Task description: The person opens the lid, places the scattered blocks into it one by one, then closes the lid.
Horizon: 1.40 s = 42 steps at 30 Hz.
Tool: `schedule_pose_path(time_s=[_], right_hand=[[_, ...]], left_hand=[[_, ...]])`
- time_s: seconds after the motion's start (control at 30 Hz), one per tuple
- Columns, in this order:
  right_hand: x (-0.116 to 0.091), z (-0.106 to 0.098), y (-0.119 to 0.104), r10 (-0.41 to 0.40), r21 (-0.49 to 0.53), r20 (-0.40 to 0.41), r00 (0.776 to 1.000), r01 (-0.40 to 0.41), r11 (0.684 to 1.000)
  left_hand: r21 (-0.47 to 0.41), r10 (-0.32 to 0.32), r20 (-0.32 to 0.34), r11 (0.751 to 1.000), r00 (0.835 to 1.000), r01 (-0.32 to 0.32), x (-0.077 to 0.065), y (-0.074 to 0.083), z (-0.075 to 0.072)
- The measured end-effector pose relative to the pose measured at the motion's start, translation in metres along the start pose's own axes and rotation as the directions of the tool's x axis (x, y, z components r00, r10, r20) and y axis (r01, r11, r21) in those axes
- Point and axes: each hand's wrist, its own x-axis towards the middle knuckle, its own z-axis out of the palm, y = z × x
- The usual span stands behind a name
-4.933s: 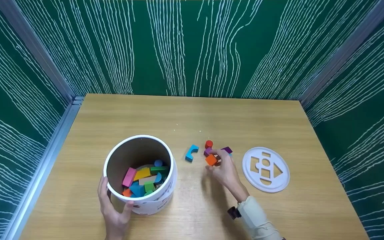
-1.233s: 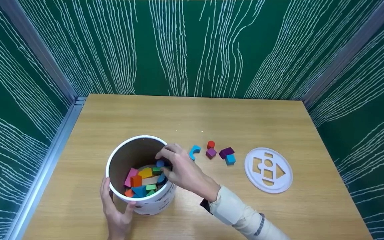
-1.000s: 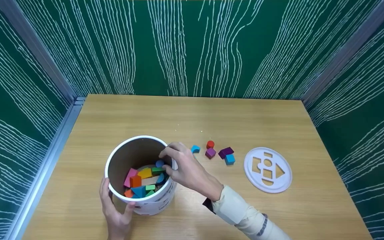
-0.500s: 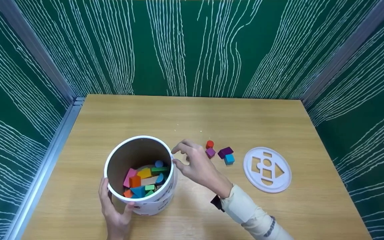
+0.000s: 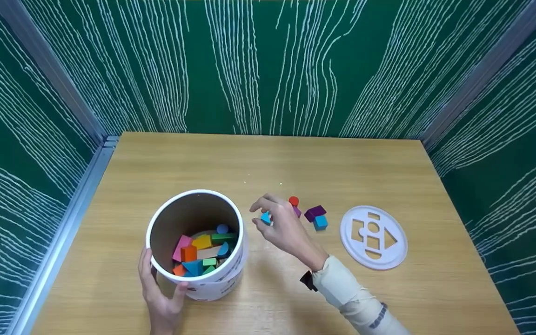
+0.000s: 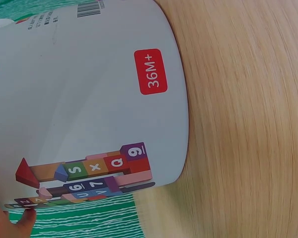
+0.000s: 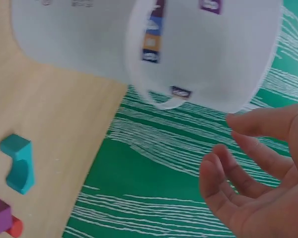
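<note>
A white bucket (image 5: 217, 289) stands on the table, holding several coloured blocks. My left hand (image 5: 162, 302) grips its near left side, thumb in front and fingers along the wall; the left wrist view shows the printed wall (image 6: 89, 99) up close. My right hand (image 5: 286, 232) hovers just right of the rim with its fingers loosely bent and apart, holding nothing. Beneath those fingers lies a blue arch block (image 5: 265, 217), partly hidden; the right wrist view shows the arch block (image 7: 22, 166) whole. An orange block (image 5: 188, 253) rests on the pile inside the bucket.
Right of the arch lie a red cylinder (image 5: 293, 201), a purple cube (image 5: 297, 211), a dark purple block (image 5: 315, 212) and a blue cube (image 5: 320, 222). Further right is a white lid (image 5: 354, 249) with shaped cut-outs. Green walls (image 5: 277, 70) surround the wooden table (image 5: 193, 158).
An orange block, earlier in my right hand over the table, now lies in the bucket. My right hand has since drawn back rightward out of the bucket. The left hand keeps its place.
</note>
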Motion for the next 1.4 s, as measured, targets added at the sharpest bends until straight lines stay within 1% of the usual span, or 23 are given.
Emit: schedule_pose_path(time_s=[0.23, 0.37, 0.53, 0.63, 0.73, 0.93, 1.03, 1.17, 1.33, 1.4], right_hand=[[0.003, 0.01, 0.018, 0.05, 0.012, 0.027, 0.998, -0.05, 0.999], [0.006, 0.014, 0.025, 0.096, 0.008, 0.039, 0.995, -0.096, 0.995], [0.011, 0.02, 0.031, 0.159, -0.031, 0.046, 0.986, -0.158, 0.987], [0.014, 0.024, 0.038, 0.181, -0.047, 0.055, 0.982, -0.179, 0.983], [0.016, 0.029, 0.046, 0.187, -0.056, 0.068, 0.98, -0.183, 0.981], [0.02, 0.04, 0.062, 0.144, -0.069, 0.078, 0.987, -0.139, 0.988], [0.022, 0.044, 0.066, 0.163, -0.075, 0.084, 0.983, -0.157, 0.985], [0.023, 0.049, 0.072, 0.189, -0.093, 0.087, 0.978, -0.181, 0.979], [0.019, 0.055, 0.077, 0.223, -0.121, 0.083, 0.971, -0.212, 0.97], [0.018, 0.057, 0.079, 0.244, -0.141, 0.084, 0.966, -0.23, 0.963]], left_hand=[[0.013, -0.008, -0.006, 1.0, 1.0, 0.008, 0.0, 0.001, 0.0], [0.007, -0.007, -0.005, 1.0, 1.0, 0.007, 0.001, 0.001, 0.0], [0.007, -0.016, -0.001, 1.0, 1.0, 0.016, 0.002, 0.002, 0.0], [0.008, -0.013, -0.002, 1.0, 1.0, 0.013, 0.002, 0.001, 0.001], [0.009, -0.004, 0.001, 1.0, 1.0, 0.004, 0.002, 0.001, 0.001], [-0.023, -0.005, 0.015, 1.0, 1.0, 0.005, 0.002, 0.0, -0.001], [-0.012, -0.019, 0.017, 1.0, 1.0, 0.019, 0.003, 0.001, -0.001], [0.003, -0.045, 0.021, 0.999, 0.999, 0.045, 0.003, 0.007, -0.001], [-0.004, -0.06, 0.017, 0.998, 0.998, 0.06, 0.005, 0.03, -0.003], [-0.002, -0.069, 0.009, 0.998, 0.998, 0.069, 0.005, 0.037, -0.003]])
